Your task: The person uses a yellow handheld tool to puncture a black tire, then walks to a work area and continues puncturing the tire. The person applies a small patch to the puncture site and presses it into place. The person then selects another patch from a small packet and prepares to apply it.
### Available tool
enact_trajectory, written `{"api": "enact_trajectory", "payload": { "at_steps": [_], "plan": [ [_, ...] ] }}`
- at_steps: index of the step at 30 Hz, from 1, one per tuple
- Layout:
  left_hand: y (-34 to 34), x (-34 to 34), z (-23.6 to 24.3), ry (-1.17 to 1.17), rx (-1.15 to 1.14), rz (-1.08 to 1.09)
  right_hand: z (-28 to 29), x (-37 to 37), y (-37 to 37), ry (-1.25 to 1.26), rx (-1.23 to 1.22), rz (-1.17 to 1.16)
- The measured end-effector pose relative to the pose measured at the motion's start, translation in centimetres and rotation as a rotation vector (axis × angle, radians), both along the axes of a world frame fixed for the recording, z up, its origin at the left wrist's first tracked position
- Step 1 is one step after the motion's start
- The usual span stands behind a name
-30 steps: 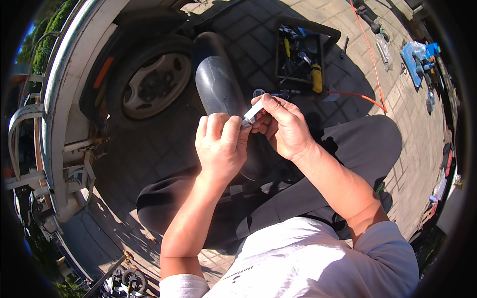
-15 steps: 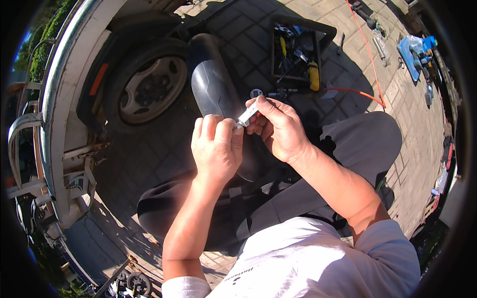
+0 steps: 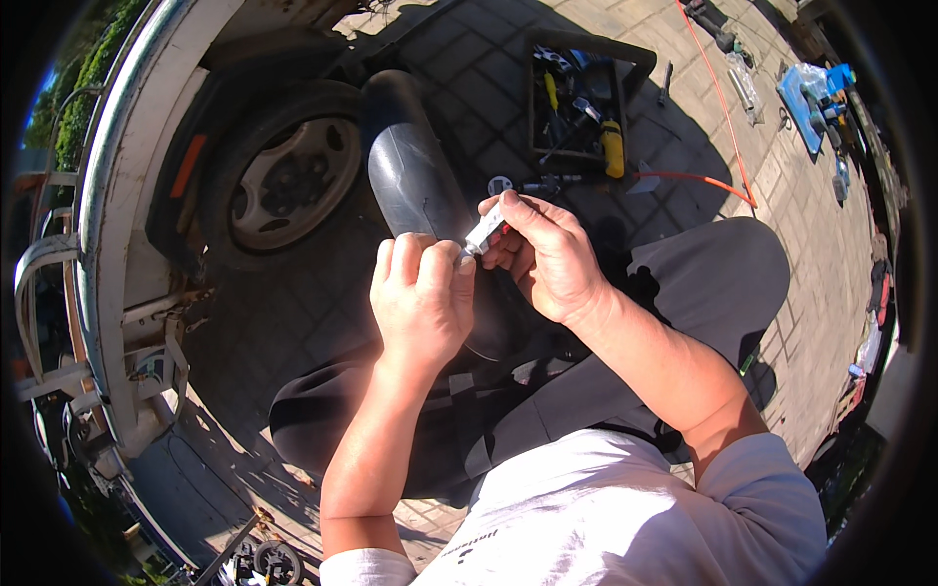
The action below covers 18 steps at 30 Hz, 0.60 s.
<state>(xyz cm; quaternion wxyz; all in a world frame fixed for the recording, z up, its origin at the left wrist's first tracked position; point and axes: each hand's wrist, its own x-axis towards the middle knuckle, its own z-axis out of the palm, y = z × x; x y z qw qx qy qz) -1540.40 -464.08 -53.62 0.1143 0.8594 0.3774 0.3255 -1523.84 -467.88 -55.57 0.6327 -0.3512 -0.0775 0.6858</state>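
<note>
My right hand [image 3: 542, 254] holds a small white-and-red tube [image 3: 488, 229], tilted down toward my left. My left hand [image 3: 422, 288] pinches the tube's silvery lower end [image 3: 469, 249] between closed fingers; the finger detail there is partly hidden. Both hands are over my dark-clad lap, in front of a long black rubber inner tube [image 3: 405, 161]. Just beyond the hands lies a round gauge [image 3: 499, 186] with a dark tool attached.
A vehicle wheel [image 3: 288, 181] and pale body panel [image 3: 137, 117] occupy the left. A tool box [image 3: 535, 98] sits ahead. An orange hose [image 3: 713, 182], loose tools and a blue stand [image 3: 796, 107] lie on the paving to the right.
Both hands have shifted slightly left and down in the view with the small tube still held. The surroundings have shifted slightly left as well.
</note>
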Motion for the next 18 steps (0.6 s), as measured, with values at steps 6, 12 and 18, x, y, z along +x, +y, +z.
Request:
{"api": "enact_trajectory", "payload": {
  "at_steps": [6, 12, 18],
  "plan": [
    [-0.11, -0.06, -0.16, -0.019, -0.030, -0.003, -0.04, 0.26, 0.19, -0.001, -0.023, 0.031],
    [-0.19, -0.02, -0.36, -0.027, -0.031, 0.015, -0.02, 0.39, 0.29, -0.004, -0.046, 0.033],
    [-0.37, -0.02, -0.08, -0.018, -0.060, -0.001, 0.11, 0.59, 0.34, 0.005, -0.075, 0.060]
  ]
}}
